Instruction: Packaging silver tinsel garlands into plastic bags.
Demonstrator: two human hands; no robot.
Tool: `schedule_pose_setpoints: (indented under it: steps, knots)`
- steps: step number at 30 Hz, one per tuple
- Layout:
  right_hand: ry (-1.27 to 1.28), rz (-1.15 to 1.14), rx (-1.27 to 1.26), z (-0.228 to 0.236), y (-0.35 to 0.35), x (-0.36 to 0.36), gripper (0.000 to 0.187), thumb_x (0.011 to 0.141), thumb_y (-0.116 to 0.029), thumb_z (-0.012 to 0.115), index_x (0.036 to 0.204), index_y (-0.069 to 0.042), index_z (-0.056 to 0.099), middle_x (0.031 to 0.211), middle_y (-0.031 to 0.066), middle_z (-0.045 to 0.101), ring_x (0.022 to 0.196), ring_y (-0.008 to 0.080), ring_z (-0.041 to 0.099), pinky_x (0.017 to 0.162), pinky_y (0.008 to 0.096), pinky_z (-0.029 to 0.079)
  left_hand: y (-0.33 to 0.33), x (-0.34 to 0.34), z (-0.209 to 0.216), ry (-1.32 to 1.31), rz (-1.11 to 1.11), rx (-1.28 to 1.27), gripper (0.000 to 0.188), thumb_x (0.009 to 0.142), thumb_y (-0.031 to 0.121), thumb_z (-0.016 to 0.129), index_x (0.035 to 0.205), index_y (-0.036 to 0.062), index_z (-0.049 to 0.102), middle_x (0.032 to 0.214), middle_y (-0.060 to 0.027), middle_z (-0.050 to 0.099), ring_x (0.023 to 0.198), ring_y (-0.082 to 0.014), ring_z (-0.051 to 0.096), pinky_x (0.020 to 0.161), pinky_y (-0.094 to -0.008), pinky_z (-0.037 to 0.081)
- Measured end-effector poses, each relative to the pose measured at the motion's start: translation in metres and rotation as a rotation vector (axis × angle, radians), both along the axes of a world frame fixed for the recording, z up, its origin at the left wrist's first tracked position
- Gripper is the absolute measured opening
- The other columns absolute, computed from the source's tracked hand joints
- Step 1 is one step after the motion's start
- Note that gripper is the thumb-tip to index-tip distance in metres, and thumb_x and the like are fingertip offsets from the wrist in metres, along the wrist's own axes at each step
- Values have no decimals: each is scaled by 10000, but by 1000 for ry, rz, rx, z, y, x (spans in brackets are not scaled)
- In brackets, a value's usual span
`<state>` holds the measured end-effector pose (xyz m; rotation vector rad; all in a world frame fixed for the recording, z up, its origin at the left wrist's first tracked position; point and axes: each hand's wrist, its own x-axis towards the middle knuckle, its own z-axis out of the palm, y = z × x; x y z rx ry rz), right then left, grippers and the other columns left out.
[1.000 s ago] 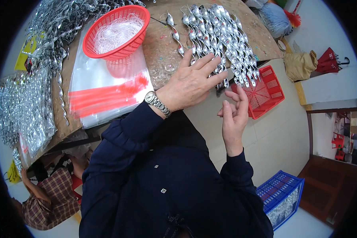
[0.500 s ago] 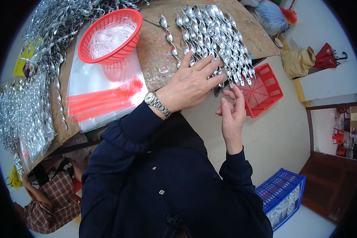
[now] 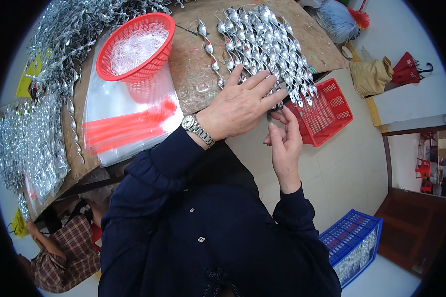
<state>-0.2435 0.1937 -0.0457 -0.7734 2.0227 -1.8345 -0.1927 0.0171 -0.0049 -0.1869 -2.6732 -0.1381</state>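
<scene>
Several shiny silver twisted strips [image 3: 275, 47] lie side by side on the table, their holed ends reaching its near edge. My left hand [image 3: 240, 106], a metal watch on its wrist, rests across the near part of these strips with fingers spread. It hides some of the ends. Just off the table edge, my right hand [image 3: 286, 141] is half curled, palm up, thumb apart from the index finger. Its fingertips are at the end of one strip beside my left little finger; nothing shows gripped in them. One single twisted strip [image 3: 209, 48] lies apart to the left.
A red basket [image 3: 104, 69] of clear thread stands on clear plastic bags [image 3: 134, 121] at left. Silver strips [image 3: 39, 133] are heaped beyond. A red crate [image 3: 332, 111] sits below the table edge, a blue crate [image 3: 352, 242] at lower right. Another person [image 3: 72, 247] sits at lower left.
My right hand has drawn slightly left, its fingertips moving along the strip ends toward my left hand. The left hand stays nearly in place on the strips.
</scene>
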Motion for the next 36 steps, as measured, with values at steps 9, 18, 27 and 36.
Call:
schedule_pose_setpoints:
  steps: [9,18,27,36]
  knots:
    - [26,-17,8,0,5,-2,494,956,-5,544,1425,34,394,1271,157,584,712,73,587,631,214,505,3,-5,0,-5,-24,-48,620,717,205,766,1298,160,553,1455,-121,463,1360,-276,437,1068,-571,319]
    - [108,-168,-32,-6,9,-23,493,953,-19,568,1418,15,409,1277,144,557,725,76,599,629,219,519,5,-6,3,-18,-16,-76,653,691,226,799,1293,159,553,1450,-120,460,1361,-271,430,1066,-559,324]
    - [97,-113,-47,-7,3,-17,490,932,-5,593,1393,45,433,1252,165,571,716,75,598,623,227,538,5,-8,0,0,-20,-41,682,697,212,788,1331,168,541,1462,-116,448,1367,-277,419,1063,-556,327]
    - [115,-58,-10,-2,1,-11,502,957,-7,546,1436,43,400,1302,152,581,724,65,587,646,212,508,12,-15,3,-41,-65,-12,651,720,196,763,1327,170,528,1468,-114,452,1385,-284,410,1068,-584,324]
